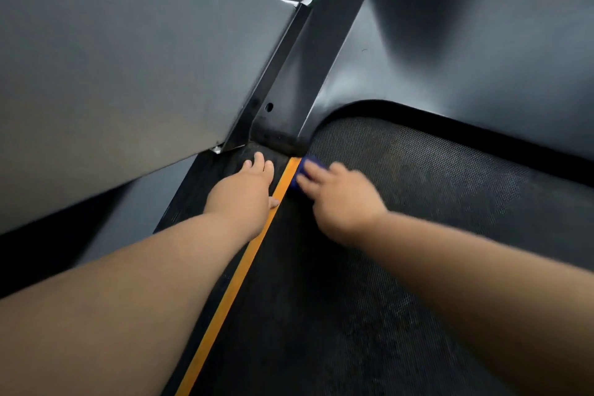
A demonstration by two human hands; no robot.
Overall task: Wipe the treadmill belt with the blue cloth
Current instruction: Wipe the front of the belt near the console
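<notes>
At the dark textured treadmill belt's [418, 202] front corner, the right hand [340, 199] presses the small blue cloth [313, 164] beside the orange stripe [254, 254]; blur hides whether it clutches. Flat, fingers straight, the left hand [244, 193] braces on the black side rail [193, 199].

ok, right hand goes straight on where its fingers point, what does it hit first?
Probably the foot of the black upright, just past the orange stripe. The right hand and blue cloth are close to it; depth unclear.
</notes>
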